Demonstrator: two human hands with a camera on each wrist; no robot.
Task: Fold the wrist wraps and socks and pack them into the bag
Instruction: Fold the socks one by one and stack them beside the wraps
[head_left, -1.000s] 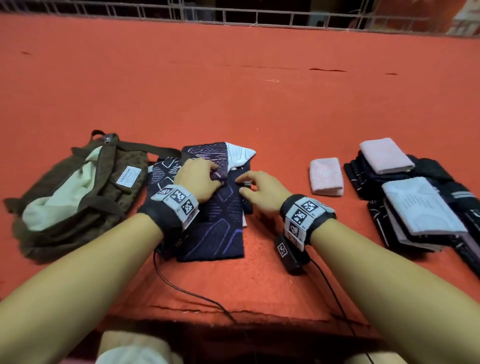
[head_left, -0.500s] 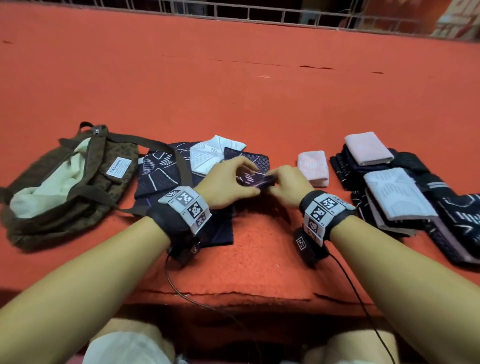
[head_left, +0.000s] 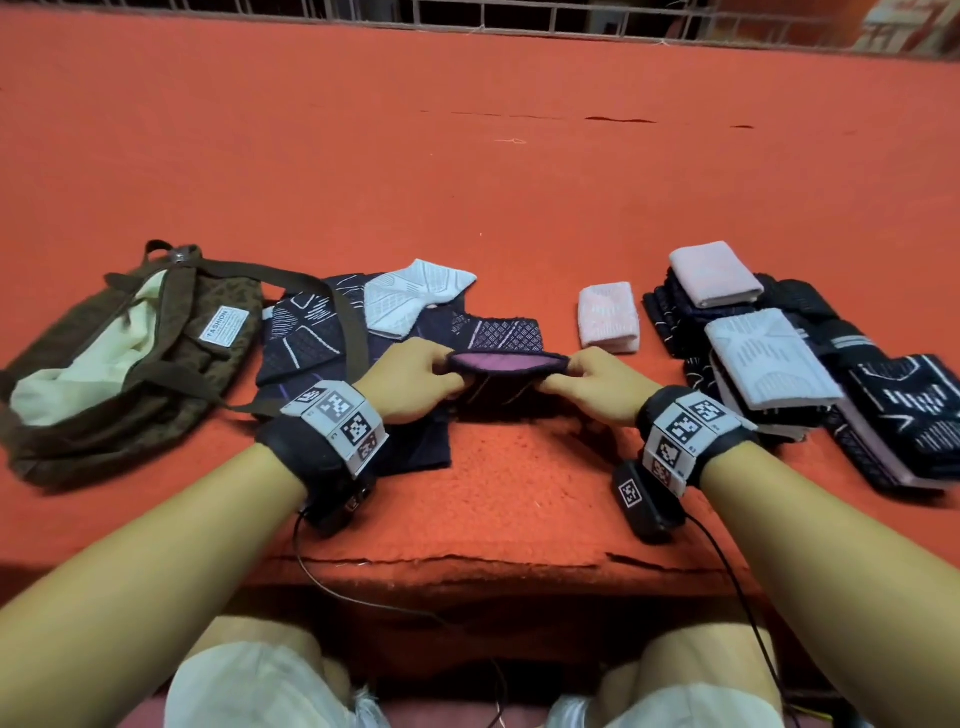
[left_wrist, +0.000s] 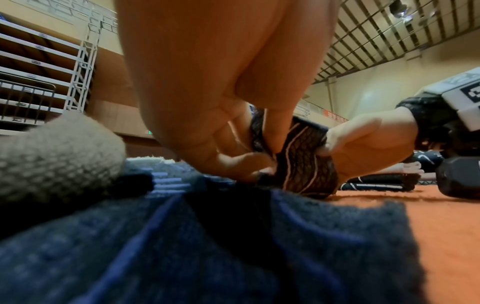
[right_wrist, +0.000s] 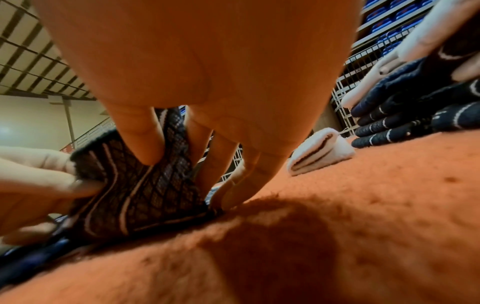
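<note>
Both hands hold a dark patterned sock by its cuff, stretched wide so the pink inside shows. My left hand pinches the cuff's left end and my right hand pinches its right end. In the wrist views the sock stands upright on the orange carpet with thumbs and fingers on both sides of its edge. A brown bag lies open at the left, its pale lining showing. More dark socks with a white one lie between the bag and my hands.
A folded pink wrist wrap lies right of my hands. Further right is a pile of folded dark socks topped by a pink wrap and a white folded piece. The orange carpet stretches to a metal fence behind.
My hands lifted one dark sock off the spread pile, brought it to the right onto the carpet and pulled its cuff apart, so the pink inside now shows.
</note>
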